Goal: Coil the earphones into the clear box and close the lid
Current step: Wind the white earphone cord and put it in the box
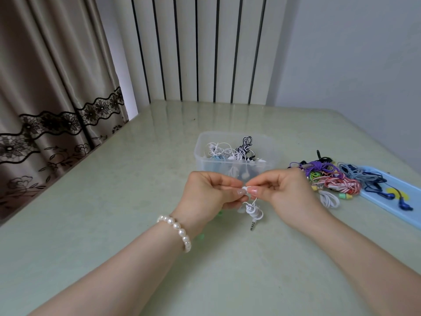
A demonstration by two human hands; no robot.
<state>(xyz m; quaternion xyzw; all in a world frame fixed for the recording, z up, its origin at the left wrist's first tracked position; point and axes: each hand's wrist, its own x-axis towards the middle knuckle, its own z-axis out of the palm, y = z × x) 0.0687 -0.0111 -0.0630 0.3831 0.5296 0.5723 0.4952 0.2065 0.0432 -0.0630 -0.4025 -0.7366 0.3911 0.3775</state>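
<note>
A clear plastic box [200, 153] stands open on the table, with several coiled white and black-and-white earphones inside. Just in front of it, my left hand [209, 195] and my right hand [284, 190] meet and pinch white earphones [254, 210] between thumb and fingers. The cable is wound into a small bundle that hangs below my fingers, and its metal plug points down toward the table. The earbuds are mostly hidden by my fingers.
To the right lies a pile of coloured earphones [330, 179]: purple, red-and-white, green, grey, white. A light blue lid [391, 206] with blue earphones on it lies at the right edge. A curtain hangs at the left, a radiator behind the table.
</note>
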